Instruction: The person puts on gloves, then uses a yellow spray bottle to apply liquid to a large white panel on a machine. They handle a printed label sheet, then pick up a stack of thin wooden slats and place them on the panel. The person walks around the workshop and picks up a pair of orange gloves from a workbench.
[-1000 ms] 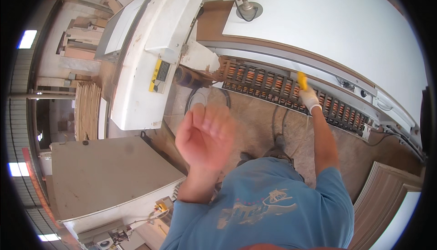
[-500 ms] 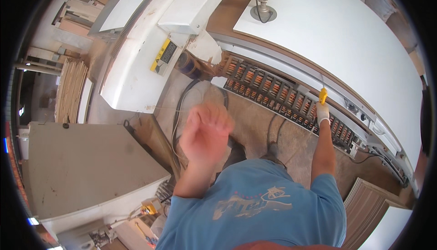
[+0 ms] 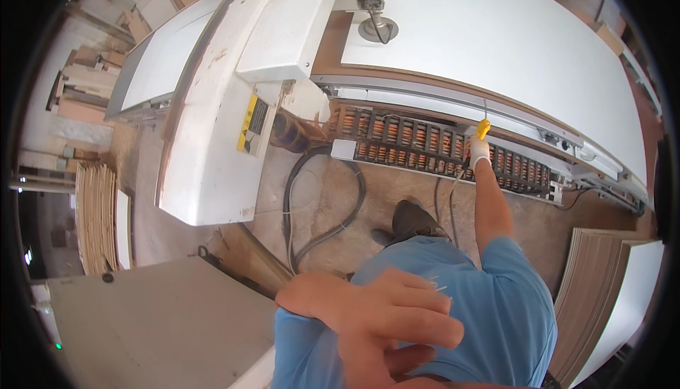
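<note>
My right hand (image 3: 479, 152), in a white glove, reaches forward and grips a yellow air blow gun (image 3: 483, 129). Its thin metal nozzle points away from me, toward the edge of a large white panel (image 3: 496, 35). A thin hose (image 3: 453, 208) runs down from near that hand. Under the panel's edge lies a long dark slatted cable chain (image 3: 418, 141) with orange lines showing between its links. My left hand (image 3: 397, 315) is bare and bent across the front of my blue shirt, its fingers loosely curled and apart, with nothing seen in them.
A white machine housing (image 3: 212, 155) with a yellow warning label rises at the left. Black cable loops (image 3: 326, 237) lie on the floor. A grey cabinet top (image 3: 163, 325) stands at the lower left, stacked boards (image 3: 595, 290) at the right. A suction cup (image 3: 377, 29) rests over the panel.
My left hand has come down from its raised place in front of me to my chest. The view has shifted; my right hand still holds the blow gun by the cable chain.
</note>
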The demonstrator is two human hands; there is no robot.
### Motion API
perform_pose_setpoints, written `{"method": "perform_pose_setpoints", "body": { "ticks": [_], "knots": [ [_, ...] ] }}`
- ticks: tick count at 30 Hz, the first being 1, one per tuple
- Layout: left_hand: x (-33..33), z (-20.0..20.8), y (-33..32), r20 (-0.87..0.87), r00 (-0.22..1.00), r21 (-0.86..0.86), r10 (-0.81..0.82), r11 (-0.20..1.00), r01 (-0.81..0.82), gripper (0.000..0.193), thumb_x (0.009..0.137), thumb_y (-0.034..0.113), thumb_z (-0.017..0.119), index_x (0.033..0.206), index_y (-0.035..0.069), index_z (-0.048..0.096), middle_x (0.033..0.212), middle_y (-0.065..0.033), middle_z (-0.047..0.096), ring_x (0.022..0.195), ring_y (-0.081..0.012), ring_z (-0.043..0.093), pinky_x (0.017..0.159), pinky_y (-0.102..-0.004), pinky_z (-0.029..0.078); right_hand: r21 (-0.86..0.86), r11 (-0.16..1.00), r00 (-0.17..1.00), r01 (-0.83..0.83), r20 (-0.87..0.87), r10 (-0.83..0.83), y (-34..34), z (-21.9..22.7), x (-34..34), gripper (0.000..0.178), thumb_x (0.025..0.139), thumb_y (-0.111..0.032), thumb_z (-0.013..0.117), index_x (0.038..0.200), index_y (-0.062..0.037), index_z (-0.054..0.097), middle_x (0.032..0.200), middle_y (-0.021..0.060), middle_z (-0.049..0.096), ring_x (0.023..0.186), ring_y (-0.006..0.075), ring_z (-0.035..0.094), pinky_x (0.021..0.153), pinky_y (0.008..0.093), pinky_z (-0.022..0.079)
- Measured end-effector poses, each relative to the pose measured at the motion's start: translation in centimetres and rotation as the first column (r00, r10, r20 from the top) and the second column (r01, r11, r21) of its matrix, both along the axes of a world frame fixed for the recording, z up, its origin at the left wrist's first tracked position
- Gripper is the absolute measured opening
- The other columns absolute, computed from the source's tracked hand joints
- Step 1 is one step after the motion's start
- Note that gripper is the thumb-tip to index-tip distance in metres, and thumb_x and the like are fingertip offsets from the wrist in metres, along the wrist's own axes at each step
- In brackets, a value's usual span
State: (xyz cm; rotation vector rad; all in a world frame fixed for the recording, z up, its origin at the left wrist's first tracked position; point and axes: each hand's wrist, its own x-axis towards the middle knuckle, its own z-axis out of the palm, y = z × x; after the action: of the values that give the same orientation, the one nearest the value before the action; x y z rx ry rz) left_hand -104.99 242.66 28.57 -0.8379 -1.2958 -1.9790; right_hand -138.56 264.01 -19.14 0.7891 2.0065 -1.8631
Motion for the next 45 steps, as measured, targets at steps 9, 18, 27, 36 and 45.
{"method": "perform_pose_setpoints", "body": {
  "ticks": [9,18,27,36,45],
  "knots": [
    [-6.4,-3.3,-4.9,-0.079,0.751,0.07,-0.656,0.748,0.66,0.063,0.09,-0.013,0.052,0.114,0.041,0.075,0.093,-0.0172,0.063,0.056,-0.0221,0.052,0.045,-0.032,0.039,-0.65,0.729,0.97,0.214,0.049,-0.24,-7.6,-3.1,-7.5,0.023,0.111,-0.033,0.047,0.109,-0.0114,0.054,0.093,0.0067,0.064,0.053,0.0125,0.043,0.049,0.0304,0.039],
    [-17.4,-2.7,-8.1,0.073,0.858,-0.116,-0.508,0.85,0.514,0.068,0.085,-0.014,0.048,0.118,0.044,0.063,0.076,-0.0138,0.062,0.046,-0.0153,0.041,0.042,-0.0271,0.026,-0.743,0.668,0.989,0.043,0.127,0.077,-22.3,-6.5,-9.7,0.014,0.106,-0.019,0.046,0.107,-0.0092,0.055,0.092,0.0083,0.064,0.048,0.0148,0.039,0.046,0.0345,0.039],
    [-24.5,-3.4,-4.6,0.023,0.933,-0.125,-0.358,0.925,0.358,0.076,0.078,-0.018,0.051,0.133,0.032,0.068,0.083,-0.0179,0.063,0.042,-0.0186,0.043,0.037,-0.0299,0.033,-0.862,0.457,0.963,0.218,0.266,0.042,-34.4,-4.6,-11.5,0.016,0.105,-0.019,0.047,0.099,-0.0089,0.058,0.079,0.0068,0.06,0.049,0.0164,0.044,0.046,0.0348,0.041],
    [-25.5,-4.6,-5.0,0.064,0.94,-0.208,-0.335,0.917,0.341,0.09,0.078,-0.02,0.051,0.146,0.039,0.058,0.078,-0.0145,0.064,0.044,-0.0175,0.048,0.037,-0.0272,0.037,-0.849,0.525,0.973,0.062,0.167,0.156,-38.3,-4.0,-13.4,0.013,0.107,-0.02,0.047,0.104,-0.0093,0.054,0.092,0.0088,0.065,0.051,0.0158,0.045,0.049,0.036,0.043],
    [-26.1,-4.8,-8.1,0.054,0.833,-0.021,-0.55,0.834,0.552,0.059,0.086,-0.012,0.056,0.12,0.033,0.072,0.076,-0.0125,0.062,0.042,-0.0134,0.045,0.035,-0.0243,0.031,-0.822,0.566,0.971,0.063,0.182,0.157,-38.7,-4.3,-13.6,0.015,0.108,-0.022,0.045,0.103,-0.0106,0.054,0.091,0.0083,0.066,0.051,0.0155,0.045,0.048,0.0361,0.043]
  ]
}}
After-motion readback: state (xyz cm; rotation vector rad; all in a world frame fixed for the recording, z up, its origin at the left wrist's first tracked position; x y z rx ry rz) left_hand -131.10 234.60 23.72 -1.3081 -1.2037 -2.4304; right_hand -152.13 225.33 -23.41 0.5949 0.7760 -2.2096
